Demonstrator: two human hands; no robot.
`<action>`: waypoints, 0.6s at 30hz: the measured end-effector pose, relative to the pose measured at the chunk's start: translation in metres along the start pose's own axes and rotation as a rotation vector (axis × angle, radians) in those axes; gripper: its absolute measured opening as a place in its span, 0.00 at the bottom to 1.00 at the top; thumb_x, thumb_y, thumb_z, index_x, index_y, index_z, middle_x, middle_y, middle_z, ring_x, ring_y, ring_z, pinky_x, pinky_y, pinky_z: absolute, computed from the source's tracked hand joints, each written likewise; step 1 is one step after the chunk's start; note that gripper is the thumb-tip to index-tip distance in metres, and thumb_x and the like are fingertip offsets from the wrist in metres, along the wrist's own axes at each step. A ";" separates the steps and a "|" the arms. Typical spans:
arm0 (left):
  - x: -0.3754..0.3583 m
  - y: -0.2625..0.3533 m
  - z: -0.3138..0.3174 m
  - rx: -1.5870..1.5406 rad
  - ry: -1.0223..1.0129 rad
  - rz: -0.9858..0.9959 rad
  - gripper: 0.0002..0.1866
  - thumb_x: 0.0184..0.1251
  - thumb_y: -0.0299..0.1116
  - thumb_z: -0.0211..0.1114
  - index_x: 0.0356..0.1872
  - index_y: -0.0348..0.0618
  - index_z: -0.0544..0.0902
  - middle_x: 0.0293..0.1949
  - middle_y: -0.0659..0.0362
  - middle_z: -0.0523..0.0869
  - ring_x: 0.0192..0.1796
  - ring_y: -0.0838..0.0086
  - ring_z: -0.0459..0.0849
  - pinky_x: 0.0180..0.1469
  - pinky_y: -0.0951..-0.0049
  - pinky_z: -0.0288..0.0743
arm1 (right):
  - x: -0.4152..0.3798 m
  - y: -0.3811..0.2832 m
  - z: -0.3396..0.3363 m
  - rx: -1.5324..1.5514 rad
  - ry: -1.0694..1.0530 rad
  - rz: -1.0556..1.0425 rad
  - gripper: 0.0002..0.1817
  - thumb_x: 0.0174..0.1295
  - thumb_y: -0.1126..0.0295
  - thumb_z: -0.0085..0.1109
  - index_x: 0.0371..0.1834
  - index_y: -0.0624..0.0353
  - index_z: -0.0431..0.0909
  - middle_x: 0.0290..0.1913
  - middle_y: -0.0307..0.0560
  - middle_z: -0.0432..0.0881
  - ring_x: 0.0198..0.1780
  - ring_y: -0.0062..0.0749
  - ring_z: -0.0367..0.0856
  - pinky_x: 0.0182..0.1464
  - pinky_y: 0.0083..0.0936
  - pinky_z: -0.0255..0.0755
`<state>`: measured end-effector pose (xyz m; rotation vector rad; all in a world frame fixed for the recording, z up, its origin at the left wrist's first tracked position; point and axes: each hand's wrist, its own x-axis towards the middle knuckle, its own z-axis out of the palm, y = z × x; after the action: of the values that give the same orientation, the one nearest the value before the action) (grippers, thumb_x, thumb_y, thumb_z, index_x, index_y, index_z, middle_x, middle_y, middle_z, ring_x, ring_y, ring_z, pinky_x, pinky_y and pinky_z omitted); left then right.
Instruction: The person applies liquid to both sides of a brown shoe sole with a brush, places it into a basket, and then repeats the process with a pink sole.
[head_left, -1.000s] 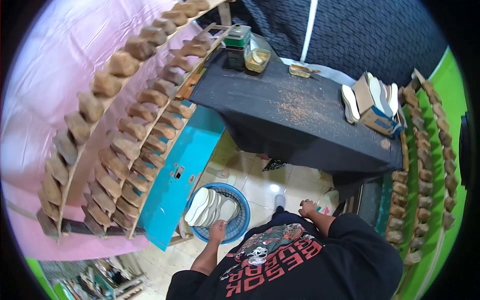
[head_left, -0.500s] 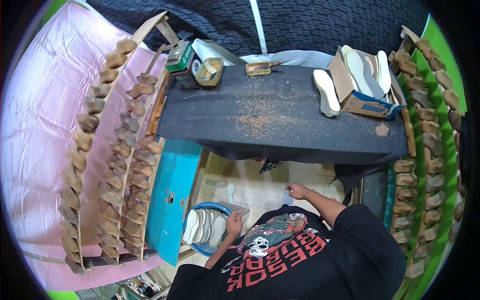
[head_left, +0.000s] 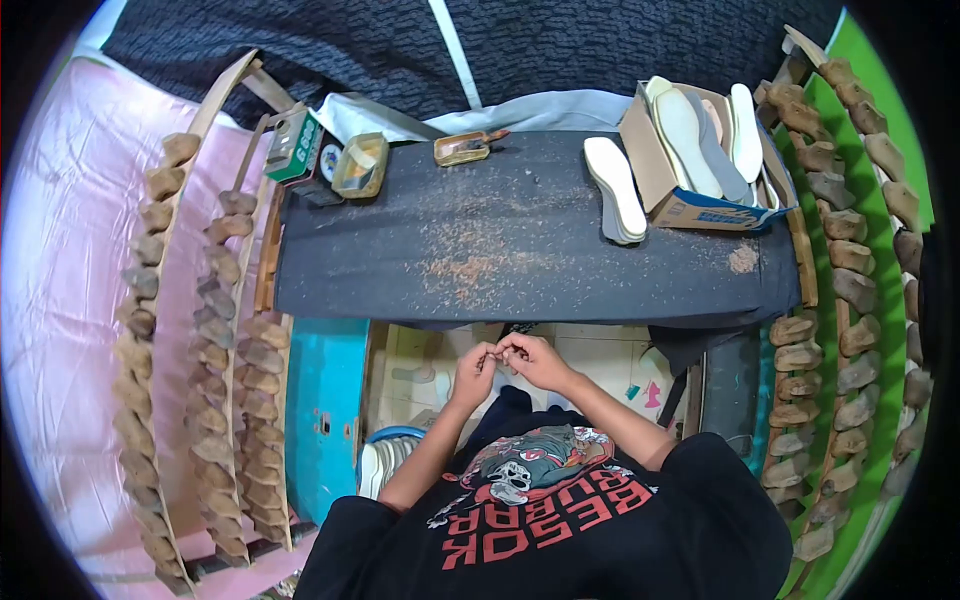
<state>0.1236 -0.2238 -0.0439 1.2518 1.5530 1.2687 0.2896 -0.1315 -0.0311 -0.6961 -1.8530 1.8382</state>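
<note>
My left hand (head_left: 476,374) is closed with fingers pinched together, just below the front edge of the dark-covered table (head_left: 380,270). Touching or almost touching it, my right hand (head_left: 534,362) has its fingers curled too. Whatever lies between the fingertips is too small to make out. Under the hands are my lap and the tiled floor. Nearest on the lower left stands a blue basket of pale insoles (head_left: 385,462), partly hidden by my left forearm.
On the table are a box of insoles (head_left: 700,205), a stack of insoles (head_left: 616,190), a wooden-handled brush (head_left: 462,149), a yellowish container (head_left: 360,166), a green tin (head_left: 292,146) and brown shavings (head_left: 470,270). Racks of wooden shoe lasts (head_left: 210,390) line both sides.
Both hands have come together in front of my body from being far apart, and moved up toward the table edge. The view has shifted, so the basket now shows less.
</note>
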 end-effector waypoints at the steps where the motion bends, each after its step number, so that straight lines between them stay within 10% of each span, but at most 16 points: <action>1: 0.011 -0.004 -0.002 0.009 -0.014 -0.001 0.08 0.71 0.21 0.54 0.40 0.35 0.82 0.32 0.63 0.83 0.34 0.83 0.75 0.38 0.77 0.70 | 0.002 0.001 0.001 0.038 0.044 -0.007 0.10 0.72 0.75 0.55 0.53 0.62 0.78 0.34 0.36 0.78 0.34 0.18 0.77 0.38 0.21 0.75; 13: 0.131 0.028 -0.015 -0.260 -0.358 -0.011 0.09 0.79 0.28 0.55 0.50 0.37 0.81 0.33 0.65 0.80 0.35 0.84 0.74 0.38 0.78 0.70 | 0.068 -0.061 -0.053 -0.177 0.315 0.059 0.09 0.70 0.72 0.56 0.49 0.61 0.82 0.38 0.43 0.85 0.35 0.25 0.80 0.40 0.26 0.74; 18: 0.181 0.031 -0.010 -0.230 -0.500 -0.091 0.12 0.79 0.28 0.54 0.56 0.39 0.81 0.31 0.67 0.79 0.33 0.86 0.73 0.37 0.79 0.69 | 0.083 -0.069 -0.074 -0.562 0.760 -0.006 0.09 0.66 0.74 0.59 0.47 0.62 0.82 0.40 0.50 0.84 0.37 0.40 0.82 0.41 0.32 0.76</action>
<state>0.0791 -0.0489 -0.0067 1.2174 1.0620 0.9502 0.2678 -0.0213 0.0356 -1.3423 -1.7839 0.8128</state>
